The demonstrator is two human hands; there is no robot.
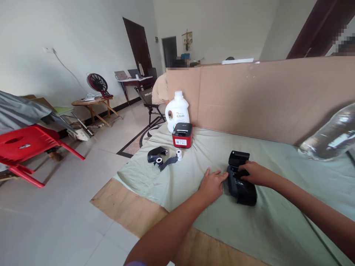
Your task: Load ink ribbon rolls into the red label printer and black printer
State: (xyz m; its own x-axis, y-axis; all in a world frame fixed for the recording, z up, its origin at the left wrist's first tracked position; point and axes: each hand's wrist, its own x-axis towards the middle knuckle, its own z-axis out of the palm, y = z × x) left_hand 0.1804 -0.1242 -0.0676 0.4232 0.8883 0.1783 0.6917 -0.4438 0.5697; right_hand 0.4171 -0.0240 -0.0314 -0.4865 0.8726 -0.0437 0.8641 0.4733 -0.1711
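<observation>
Only one view here, the head cam. The black gadget (pixel 244 192) is sitting on the green cloth (pixel 205 159) over the desk (pixel 130 201), in front of the cardboard panel (pixel 249 99), with its lid (pixel 237 158) flipped up at the far end. The right hand (pixel 256 173) is bent over the opening by the lid; can't tell if those fingers are actually gripping anything. The left hand (pixel 212 184) is spread loosely beside it, fingers open, tips right up against the gadget's side, not wrapped around anything.

What I'd watch: with no firm hold from the left, a hard push from the right could make the gadget skid or twist, since loose cloth probably slips. Bump that lid and it might drop on the fingers. Also, tug the cloth and the white roll (pixel 179 156) and black ribbon (pixel 169 162) could roll or tangle.
</observation>
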